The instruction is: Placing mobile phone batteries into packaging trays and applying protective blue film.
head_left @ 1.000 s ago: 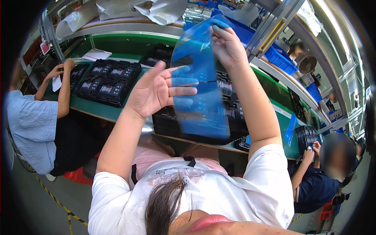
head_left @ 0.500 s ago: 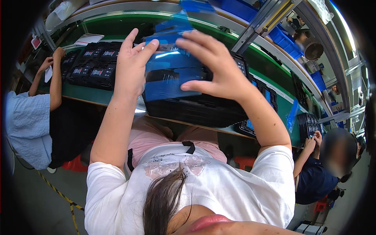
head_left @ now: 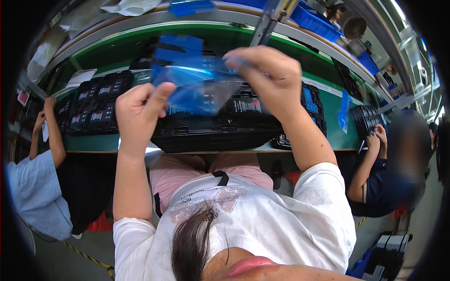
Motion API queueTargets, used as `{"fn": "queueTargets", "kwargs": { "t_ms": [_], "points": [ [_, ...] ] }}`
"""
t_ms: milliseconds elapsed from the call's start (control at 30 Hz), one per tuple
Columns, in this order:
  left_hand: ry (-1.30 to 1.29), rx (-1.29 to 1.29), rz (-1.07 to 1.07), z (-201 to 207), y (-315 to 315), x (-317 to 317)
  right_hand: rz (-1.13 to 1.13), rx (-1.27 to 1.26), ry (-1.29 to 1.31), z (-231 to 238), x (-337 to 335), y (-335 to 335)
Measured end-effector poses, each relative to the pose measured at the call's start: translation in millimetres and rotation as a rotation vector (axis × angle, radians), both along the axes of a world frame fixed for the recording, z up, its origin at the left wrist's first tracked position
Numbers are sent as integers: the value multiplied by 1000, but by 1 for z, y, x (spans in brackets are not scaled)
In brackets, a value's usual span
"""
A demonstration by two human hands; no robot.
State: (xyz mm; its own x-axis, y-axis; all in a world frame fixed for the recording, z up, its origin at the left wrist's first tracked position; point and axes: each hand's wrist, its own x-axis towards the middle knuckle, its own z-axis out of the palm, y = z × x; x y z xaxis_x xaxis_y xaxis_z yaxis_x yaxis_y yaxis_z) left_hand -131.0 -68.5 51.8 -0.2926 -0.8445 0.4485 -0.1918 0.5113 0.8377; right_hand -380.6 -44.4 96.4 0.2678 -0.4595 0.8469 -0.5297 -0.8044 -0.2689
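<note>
A see-through blue plastic film [head_left: 187, 96], blurred by motion, stretches between my hands above a stack of black trays [head_left: 215, 136]. My left hand [head_left: 140, 105] is closed on the film's left side, thumb over curled fingers. At the film's upper right, my right hand [head_left: 272, 77] pinches its edge between thumb and fingers. Under the film, black flat pieces with white printing [head_left: 246, 105] lie in the top tray. More blue film [head_left: 180, 47] shows just beyond, over the far side of the stack.
Black trays with printed pieces [head_left: 98, 103] stand on the green bench at left, near a co-worker's arms [head_left: 54, 126]. At right are a tray with blue-covered pieces [head_left: 311, 103], a blue film strip [head_left: 344, 110] and another co-worker's hands [head_left: 377, 136]. Blue bins [head_left: 316, 21] line the shelf above.
My right hand has gone from spread fingers to a pinch and moved right. My left hand has closed and moved left and down. The film has shifted lower between them.
</note>
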Motion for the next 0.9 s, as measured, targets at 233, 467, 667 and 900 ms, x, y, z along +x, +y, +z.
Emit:
{"fn": "queueTargets", "kwargs": {
  "t_ms": [233,467,667,900],
  "points": [
    [447,26,-18,-22,-3,-2,-347,750,-469,6,-40,29],
    [212,92,-132,-26,-4,3,-473,1019,-344,3,-42,50],
    [256,103,-99,-26,-6,-1,-480,1078,-240,-10,-44,53],
    [241,95,-94,-29,-6,0,-463,1057,-161,-13,-45,48]
  ]
}}
